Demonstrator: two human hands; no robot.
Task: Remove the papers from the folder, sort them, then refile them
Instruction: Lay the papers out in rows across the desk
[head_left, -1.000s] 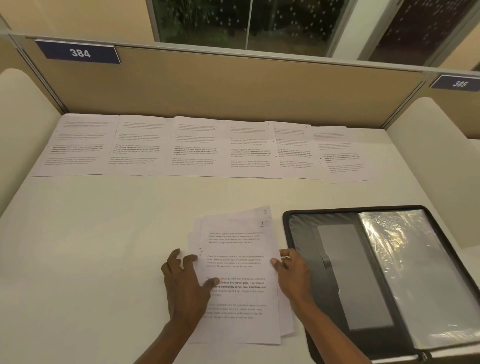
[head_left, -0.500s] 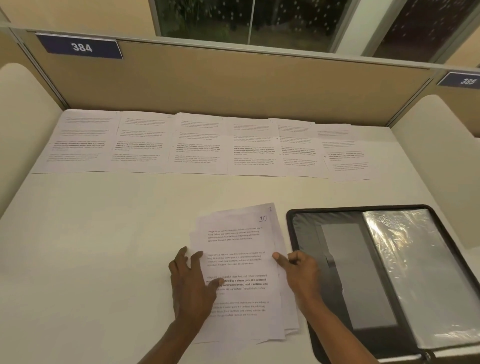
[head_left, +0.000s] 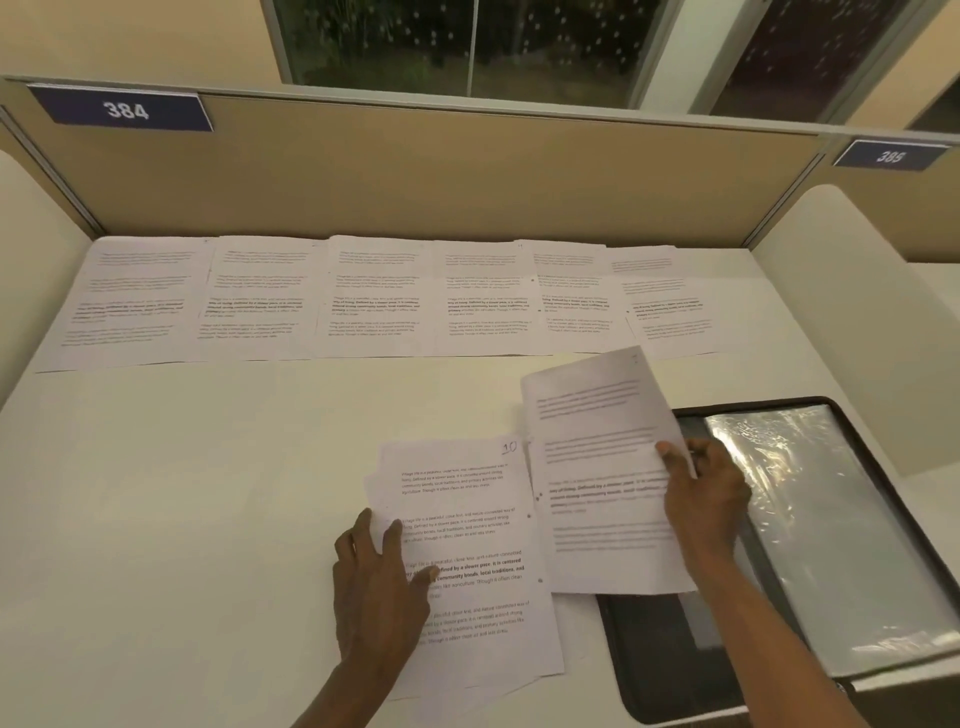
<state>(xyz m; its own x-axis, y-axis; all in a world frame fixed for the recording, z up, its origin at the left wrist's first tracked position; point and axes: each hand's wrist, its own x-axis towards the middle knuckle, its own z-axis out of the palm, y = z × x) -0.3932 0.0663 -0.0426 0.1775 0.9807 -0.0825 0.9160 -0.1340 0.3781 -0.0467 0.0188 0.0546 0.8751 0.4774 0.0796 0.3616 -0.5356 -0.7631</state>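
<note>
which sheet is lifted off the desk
The sheet pinched by the right hand, raised beside the folder; the stack and back row lie flat.

A cream desk (head_left: 208, 493) fills the lower frame, backed by a tan partition (head_left: 467, 171) with blue number plates, 384 (head_left: 122, 109) upper left and 385 (head_left: 889, 156) upper right, rounded white side dividers (head_left: 31, 249) at both edges, and a dark window (head_left: 467, 41) along the top.
</note>
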